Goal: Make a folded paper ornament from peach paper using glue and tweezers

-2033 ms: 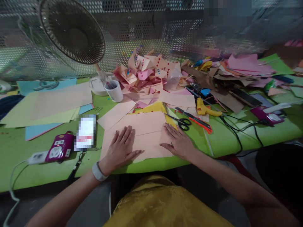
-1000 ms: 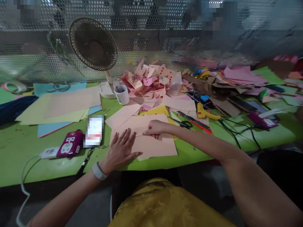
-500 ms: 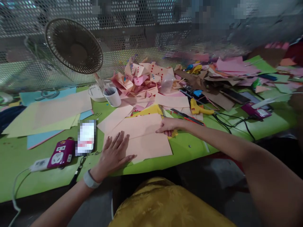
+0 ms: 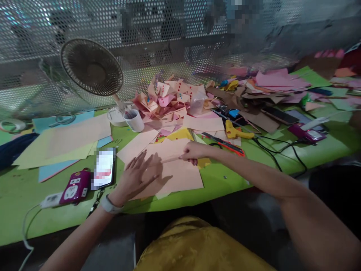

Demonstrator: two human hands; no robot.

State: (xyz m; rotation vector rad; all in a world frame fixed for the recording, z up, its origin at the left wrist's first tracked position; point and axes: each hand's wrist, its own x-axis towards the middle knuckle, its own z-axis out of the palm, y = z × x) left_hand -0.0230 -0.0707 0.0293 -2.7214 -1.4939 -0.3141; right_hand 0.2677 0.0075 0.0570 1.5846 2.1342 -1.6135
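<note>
A peach sheet of paper (image 4: 180, 177) lies in front of me, with a line running across its middle. My right hand (image 4: 194, 152) is closed at the right end of that line, fingers curled and pinching the paper there. Over the left part of the sheet is my left hand (image 4: 138, 173), open with its fingers stretched out. It casts a shadow on the paper and seems tilted, partly raised off it. Yellow paper (image 4: 183, 133) shows just behind the sheet. A red-and-black box cutter (image 4: 225, 145) lies beyond my right forearm.
A phone (image 4: 103, 167) and a purple power socket (image 4: 75, 187) are at the left. Behind stand a fan (image 4: 93, 67) and a white cup (image 4: 134, 121), beside heaped folded paper (image 4: 169, 98). A yellow glue gun (image 4: 237, 131) with black cables lies right of centre.
My left hand has risen and tilted from lying flat on the sheet. My right hand has moved slightly left along the line, still pinching the paper. The view has shifted a little.
</note>
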